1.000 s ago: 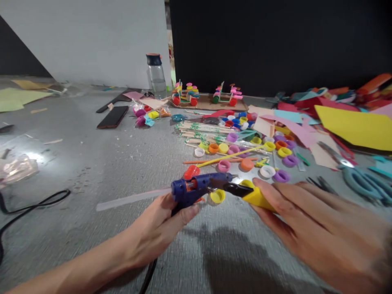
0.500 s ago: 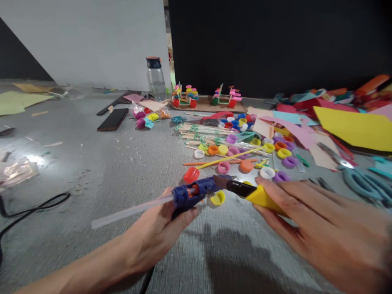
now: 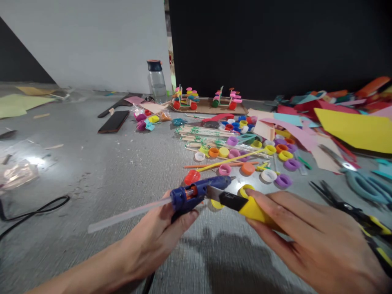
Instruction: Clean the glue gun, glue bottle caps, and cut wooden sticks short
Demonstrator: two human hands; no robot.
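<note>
My left hand point(image 3: 162, 230) is wrapped round the handle of a blue hot glue gun point(image 3: 186, 198), whose nozzle points right and away. From its rear a long translucent glue stick point(image 3: 128, 214) sticks out toward the lower left. Between thumb and fingers, my right hand point(image 3: 306, 228) grips a yellow utility knife point(image 3: 255, 210) with a black front piece. The knife's short blade point(image 3: 214, 192) lies against or just in front of the glue gun's barrel; whether it touches I cannot tell. Behind the gun's body sits a red bottle cap point(image 3: 192, 177).
Bottle caps, wooden sticks point(image 3: 208, 132) and straws spread beyond my hands. At right lie pliers point(image 3: 339, 200), scissors point(image 3: 361, 179) and coloured paper point(image 3: 355, 128). A phone point(image 3: 114, 122), a water bottle point(image 3: 157, 81) and two small wheeled models point(image 3: 185, 100) stand farther back. A black cable point(image 3: 36, 214) lies left.
The knife and my right hand have moved left and slightly down, so the blade has shifted from near the gun's nozzle back along its barrel. More of the pliers shows.
</note>
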